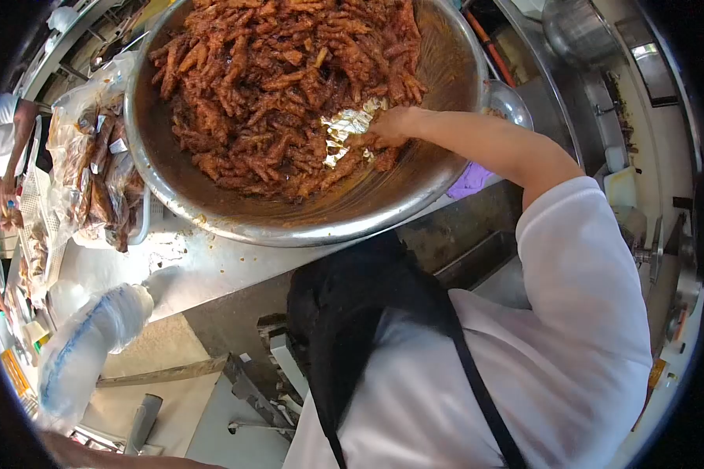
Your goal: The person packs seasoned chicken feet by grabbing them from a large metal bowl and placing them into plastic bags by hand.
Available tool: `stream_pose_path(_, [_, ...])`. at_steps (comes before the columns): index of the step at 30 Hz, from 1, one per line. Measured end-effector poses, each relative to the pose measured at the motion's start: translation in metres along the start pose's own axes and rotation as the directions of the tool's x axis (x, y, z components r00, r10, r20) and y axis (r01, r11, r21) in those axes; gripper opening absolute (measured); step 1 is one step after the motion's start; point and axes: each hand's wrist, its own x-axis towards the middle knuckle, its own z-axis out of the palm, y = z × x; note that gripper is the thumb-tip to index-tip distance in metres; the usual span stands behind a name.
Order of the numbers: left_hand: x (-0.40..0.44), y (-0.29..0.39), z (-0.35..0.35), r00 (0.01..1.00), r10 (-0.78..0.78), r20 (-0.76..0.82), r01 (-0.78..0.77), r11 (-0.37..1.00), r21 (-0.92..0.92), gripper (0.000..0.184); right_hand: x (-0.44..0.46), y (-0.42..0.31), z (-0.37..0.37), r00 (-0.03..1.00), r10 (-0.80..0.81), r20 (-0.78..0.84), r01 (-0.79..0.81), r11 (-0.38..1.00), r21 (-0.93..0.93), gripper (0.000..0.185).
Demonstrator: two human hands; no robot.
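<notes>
A wide metal bowl (328, 234) is heaped with chicken feet (266, 94) in a reddish-brown sauce. My right hand (395, 127) is down among them on the bowl's right side, its fingers curled around some of the feet and partly hidden. Just left of those fingers is a very bright patch; I cannot tell whether it is foil or glare. At lower left, my bare left arm (125, 460) meets a clear plastic bag (94, 344) with blue print. The left hand and its fingers do not show clearly there.
The bowl stands on a metal table (203, 262) with sauce spatters. Left of it, plastic-wrapped dark food (94, 172) lies in a white crate. A purple cloth (469, 180) is beside the bowl. Another person's hand (6, 191) appears at far left. A metal pot (579, 31) stands upper right.
</notes>
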Motion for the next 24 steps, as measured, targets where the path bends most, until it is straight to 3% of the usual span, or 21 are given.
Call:
stream_pose_path(1, [0.003,0.000,-0.005,0.991,0.119,-0.069,-0.099,0.966,0.238,0.024,-0.003,0.009,-0.001,0.996,0.061,0.062,-0.064,0.997,0.045,0.052])
stream_pose_path(2, [0.002,-0.007,-0.006,0.991,0.110,-0.072,-0.096,0.980,0.175,0.024,0.010,0.019,0.007,0.998,0.061,0.036,-0.067,0.973,0.219,0.057])
stream_pose_path(4, [-0.001,-0.019,-0.005,0.994,0.052,-0.097,-0.040,0.991,0.125,0.026,0.026,0.048,0.033,0.995,0.031,-0.097,-0.004,0.964,0.266,0.062])
stream_pose_path(6, [-0.015,-0.023,0.002,0.995,-0.042,-0.092,0.046,0.998,0.040,0.028,0.009,0.051,0.016,0.994,-0.009,-0.107,0.035,0.967,0.251,0.064])
stream_pose_path(9, [-0.053,-0.024,0.020,0.984,-0.176,0.001,0.174,0.974,-0.142,0.031,-0.030,0.045,-0.026,0.987,0.155,-0.041,-0.141,0.961,0.239,0.055])
stream_pose_path(10, [-0.069,-0.022,0.027,0.976,-0.209,0.054,0.216,0.953,-0.214,0.032,-0.024,0.053,-0.021,0.945,0.296,-0.138,-0.223,0.894,0.388,0.045])
stream_pose_path(13, [-0.123,-0.002,0.056,0.921,-0.253,0.296,0.369,0.812,-0.452,0.036,-0.014,0.033,-0.029,0.857,0.266,-0.441,-0.009,0.864,0.503,0.044])
stream_pose_path(15, [-0.166,0.020,0.080,0.846,-0.226,0.483,0.494,0.674,-0.550,0.038,0.000,0.007,-0.021,0.837,0.116,-0.535,0.072,0.945,0.318,0.045])
stream_pose_path(17, [-0.211,0.051,0.106,0.760,-0.155,0.631,0.603,0.530,-0.596,0.040,0.012,-0.004,-0.015,0.936,-0.082,-0.341,0.088,0.996,0.004,0.047])
stream_pose_path(18, [-0.232,0.065,0.119,0.722,-0.105,0.684,0.645,0.462,-0.609,0.042,0.022,0.003,-0.003,0.885,-0.163,-0.435,0.139,0.986,-0.087,0.044])
stream_pose_path(21, [-0.289,0.125,0.152,0.617,0.111,0.779,0.751,0.212,-0.625,0.045,0.011,0.010,-0.021,0.971,-0.192,-0.142,0.189,0.981,-0.034,0.044])
stream_pose_path(22, [-0.307,0.150,0.160,0.583,0.185,0.791,0.782,0.136,-0.608,0.047,0.013,0.017,-0.006,0.928,-0.340,-0.155,0.365,0.914,0.179,0.044])
stream_pose_path(23, [-0.303,0.180,0.149,0.417,0.204,0.886,0.870,0.190,-0.454,0.046,0.009,0.003,0.025,0.906,-0.160,-0.393,0.245,0.953,0.177,0.054])
stream_pose_path(24, [-0.299,0.212,0.136,0.236,0.215,0.947,0.923,0.255,-0.288,0.046,0.008,-0.009,0.037,0.893,-0.266,-0.364,0.309,0.949,0.066,0.057])
